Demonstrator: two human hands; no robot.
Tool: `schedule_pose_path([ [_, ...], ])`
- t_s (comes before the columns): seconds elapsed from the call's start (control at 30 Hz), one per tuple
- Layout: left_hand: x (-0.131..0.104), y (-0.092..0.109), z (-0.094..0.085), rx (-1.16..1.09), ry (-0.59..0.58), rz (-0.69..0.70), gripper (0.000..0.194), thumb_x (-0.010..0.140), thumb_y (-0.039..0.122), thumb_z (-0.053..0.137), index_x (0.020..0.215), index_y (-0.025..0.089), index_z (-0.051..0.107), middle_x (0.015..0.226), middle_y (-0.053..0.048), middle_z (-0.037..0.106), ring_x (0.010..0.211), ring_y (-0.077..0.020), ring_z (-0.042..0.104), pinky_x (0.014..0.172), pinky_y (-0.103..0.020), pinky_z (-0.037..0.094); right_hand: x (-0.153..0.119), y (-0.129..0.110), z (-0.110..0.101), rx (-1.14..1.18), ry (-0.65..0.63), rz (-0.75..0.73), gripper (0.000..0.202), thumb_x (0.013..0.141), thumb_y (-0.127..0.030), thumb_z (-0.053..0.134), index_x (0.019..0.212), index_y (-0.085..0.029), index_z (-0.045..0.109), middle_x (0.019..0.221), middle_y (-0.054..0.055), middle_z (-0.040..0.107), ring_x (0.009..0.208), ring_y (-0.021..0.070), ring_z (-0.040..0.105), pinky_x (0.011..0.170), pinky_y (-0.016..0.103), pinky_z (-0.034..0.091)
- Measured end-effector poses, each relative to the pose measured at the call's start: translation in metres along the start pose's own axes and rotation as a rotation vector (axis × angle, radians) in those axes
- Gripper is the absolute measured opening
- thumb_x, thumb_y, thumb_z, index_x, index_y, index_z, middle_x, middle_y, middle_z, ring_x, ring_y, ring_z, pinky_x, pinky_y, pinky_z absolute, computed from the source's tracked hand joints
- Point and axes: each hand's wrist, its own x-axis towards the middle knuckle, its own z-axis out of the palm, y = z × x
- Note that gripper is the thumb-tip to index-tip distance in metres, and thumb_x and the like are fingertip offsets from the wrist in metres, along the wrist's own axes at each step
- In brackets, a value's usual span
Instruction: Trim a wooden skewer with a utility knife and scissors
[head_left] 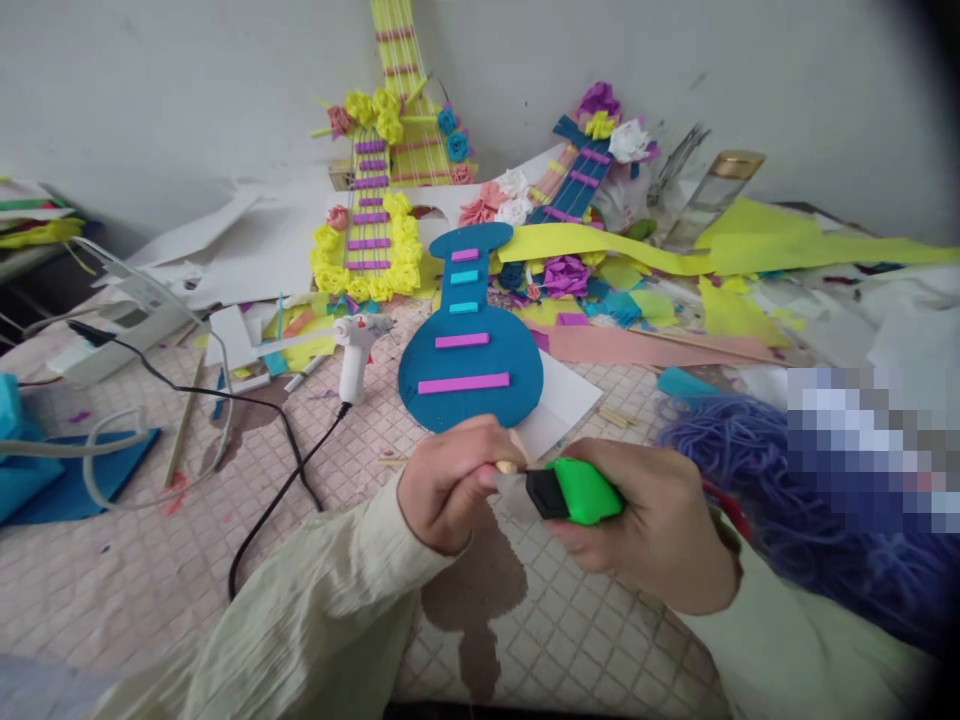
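Observation:
Near the table's front, my left hand (450, 485) is closed around a thin wooden stick (508, 467), whose pale tip pokes out between thumb and fingers. My right hand (664, 520) grips a green and black box cutter (586, 490), its front end right beside the stick tip. Whether the blade touches the wood I cannot tell. Just beyond my hands lies a blue guitar-shaped cutout (517, 350) with purple and light-blue bars across it. A folded white paper (566, 395) is partly under its right side.
A white glue gun (355, 365) with a black cord stands left of the cutout. Decorated paper guitars (367, 215) lean at the back wall. Yellow crepe paper (637, 243) and scraps lie behind. Purple-blue yarn (750, 450) is heaped at right, and a power strip (112, 345) at left.

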Motion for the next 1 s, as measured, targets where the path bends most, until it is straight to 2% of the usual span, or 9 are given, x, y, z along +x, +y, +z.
schedule_pose_path([
  [0.17, 0.002, 0.012, -0.004, -0.040, -0.014, -0.006, 0.028, 0.090, 0.032, 0.032, 0.073, 0.017, 0.049, 0.058, -0.001, 0.046, 0.056, -0.0122, 0.043, 0.052, -0.025, 0.036, 0.005, -0.001, 0.002, -0.091, 0.071, -0.103, 0.044, 0.072, -0.061, 0.045, 0.057, -0.020, 0.048, 0.045, 0.000, 0.049, 0.043, 0.0104, 0.045, 0.044, 0.024, 0.033],
  [0.23, 0.002, 0.021, -0.001, -0.091, -0.078, 0.058, 0.031, 0.090, 0.031, 0.031, 0.069, 0.018, 0.049, 0.055, -0.001, 0.049, 0.054, -0.0120, 0.044, 0.053, -0.025, 0.037, 0.009, 0.010, 0.000, -0.155, 0.092, -0.047, 0.042, 0.072, -0.058, 0.047, 0.055, -0.020, 0.047, 0.044, -0.002, 0.046, 0.043, 0.0096, 0.042, 0.044, 0.024, 0.031],
  [0.33, 0.002, 0.028, 0.005, -0.242, -0.174, 0.167, 0.040, 0.091, 0.033, 0.026, 0.061, 0.018, 0.048, 0.050, -0.002, 0.051, 0.051, -0.0117, 0.044, 0.051, -0.024, 0.037, 0.016, 0.031, -0.008, -0.264, 0.210, 0.179, 0.040, 0.073, -0.051, 0.051, 0.052, -0.019, 0.043, 0.043, -0.005, 0.034, 0.040, 0.0066, 0.030, 0.042, 0.023, 0.024],
  [0.37, 0.002, 0.027, 0.007, -0.236, -0.139, 0.104, 0.038, 0.090, 0.031, 0.031, 0.059, 0.017, 0.048, 0.048, -0.001, 0.049, 0.050, -0.0113, 0.043, 0.050, -0.024, 0.036, 0.018, 0.035, -0.012, -0.237, 0.238, 0.187, 0.040, 0.073, -0.052, 0.051, 0.053, -0.018, 0.043, 0.044, -0.006, 0.032, 0.041, 0.0068, 0.030, 0.043, 0.024, 0.023],
  [0.47, 0.002, 0.014, 0.008, -0.259, 0.159, -0.167, 0.034, 0.088, 0.031, 0.037, 0.060, 0.016, 0.049, 0.046, 0.004, 0.034, 0.043, -0.0084, 0.031, 0.043, -0.023, 0.025, 0.029, 0.032, -0.018, 0.010, 0.234, 0.145, 0.042, 0.076, -0.055, 0.044, 0.057, -0.018, 0.045, 0.048, -0.005, 0.034, 0.047, 0.0083, 0.033, 0.047, 0.024, 0.026],
  [0.6, 0.004, -0.002, 0.004, -0.338, 0.244, -0.214, 0.032, 0.090, 0.034, 0.033, 0.066, 0.016, 0.046, 0.045, 0.007, 0.025, 0.039, -0.0070, 0.022, 0.039, -0.021, 0.017, 0.044, 0.013, -0.004, 0.393, 0.066, 0.162, 0.042, 0.077, -0.056, 0.044, 0.060, -0.017, 0.047, 0.052, -0.004, 0.037, 0.048, 0.0079, 0.034, 0.046, 0.024, 0.025],
  [0.7, 0.006, -0.003, 0.003, -0.443, 0.250, -0.277, 0.031, 0.088, 0.036, 0.038, 0.067, 0.015, 0.046, 0.045, 0.007, 0.025, 0.039, -0.0057, 0.022, 0.039, -0.020, 0.015, 0.046, 0.009, 0.011, 0.659, -0.075, 0.240, 0.036, 0.078, -0.051, 0.046, 0.067, -0.017, 0.050, 0.051, -0.006, 0.037, 0.045, 0.0064, 0.033, 0.042, 0.023, 0.024],
  [0.83, 0.006, 0.000, 0.003, -0.598, 0.137, -0.424, 0.035, 0.086, 0.039, 0.039, 0.066, 0.012, 0.050, 0.041, 0.008, 0.029, 0.035, -0.0040, 0.021, 0.036, -0.019, 0.014, 0.038, 0.013, 0.022, 0.938, -0.135, 0.396, 0.023, 0.075, -0.038, 0.057, 0.087, -0.018, 0.056, 0.048, -0.009, 0.034, 0.039, 0.0046, 0.032, 0.037, 0.020, 0.023],
  [1.0, 0.002, -0.003, 0.006, -0.720, 0.034, -0.645, 0.044, 0.083, 0.048, 0.040, 0.062, 0.012, 0.053, 0.035, 0.006, 0.036, 0.029, -0.0038, 0.023, 0.032, -0.019, 0.014, 0.029, 0.013, 0.023, 1.056, -0.199, 0.402, 0.019, 0.077, -0.031, 0.057, 0.092, -0.019, 0.060, 0.047, -0.007, 0.044, 0.038, 0.0047, 0.033, 0.035, 0.020, 0.024],
])
